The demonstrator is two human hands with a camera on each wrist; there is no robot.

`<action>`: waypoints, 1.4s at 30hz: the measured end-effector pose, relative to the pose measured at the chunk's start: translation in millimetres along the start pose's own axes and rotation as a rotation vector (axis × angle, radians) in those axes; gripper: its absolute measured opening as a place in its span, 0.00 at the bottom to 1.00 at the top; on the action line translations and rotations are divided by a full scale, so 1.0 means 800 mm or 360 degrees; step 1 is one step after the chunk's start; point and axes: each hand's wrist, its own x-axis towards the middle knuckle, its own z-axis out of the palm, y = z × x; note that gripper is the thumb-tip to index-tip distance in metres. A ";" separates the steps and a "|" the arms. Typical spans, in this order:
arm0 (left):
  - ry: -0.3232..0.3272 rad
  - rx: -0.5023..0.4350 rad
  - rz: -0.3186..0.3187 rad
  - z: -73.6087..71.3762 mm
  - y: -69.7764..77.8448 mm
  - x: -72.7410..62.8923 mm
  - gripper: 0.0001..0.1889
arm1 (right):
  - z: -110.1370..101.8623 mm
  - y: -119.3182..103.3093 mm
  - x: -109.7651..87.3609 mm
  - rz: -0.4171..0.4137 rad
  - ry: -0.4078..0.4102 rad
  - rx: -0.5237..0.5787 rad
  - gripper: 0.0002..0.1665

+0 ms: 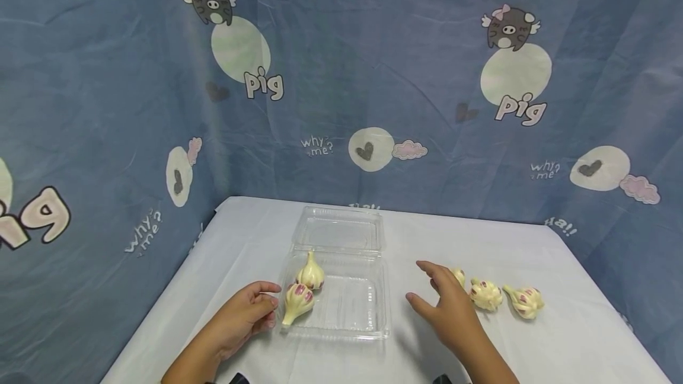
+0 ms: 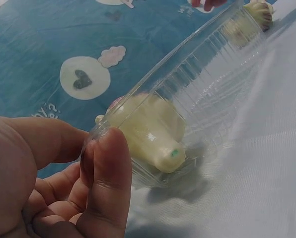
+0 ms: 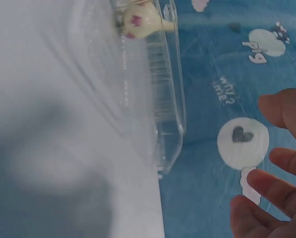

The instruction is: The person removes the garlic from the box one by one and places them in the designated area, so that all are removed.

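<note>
Currently has two garlic bulbs (image 1: 310, 275) inside one clear container (image 1: 347, 301), three garlic bulbs (image 1: 486, 295) (one partly hidden) on white table (image 1: 565, 336); pinches container edge with left hand (image 1: 246, 316), holds right hand (image 1: 449, 307) wide, empty.

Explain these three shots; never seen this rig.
No robot here: a person works with two bare hands. The wide picture comes from a head camera looking forward and down; the other two, from cameras on the left and right wrists. On the white surface sits a clear plastic box, lid folded back, with two garlic bulbs inside. Three more bulbs lie to its right, one partly hidden by the right hand. The left hand pinches the box's left edge; the right hand, fingers spread, holds nothing.
</note>
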 end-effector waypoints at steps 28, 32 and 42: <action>0.0010 0.0001 0.0010 0.001 -0.003 0.001 0.24 | 0.051 -0.028 0.019 -0.0067 -0.0098 0.0299 0.36; 0.0014 -0.0004 0.0013 0.002 -0.003 0.001 0.24 | 0.053 -0.031 0.021 -0.0080 -0.0118 0.0326 0.35; 0.0009 -0.0004 0.0012 0.002 -0.001 0.000 0.24 | 0.063 -0.039 0.025 -0.0126 -0.0193 0.0334 0.34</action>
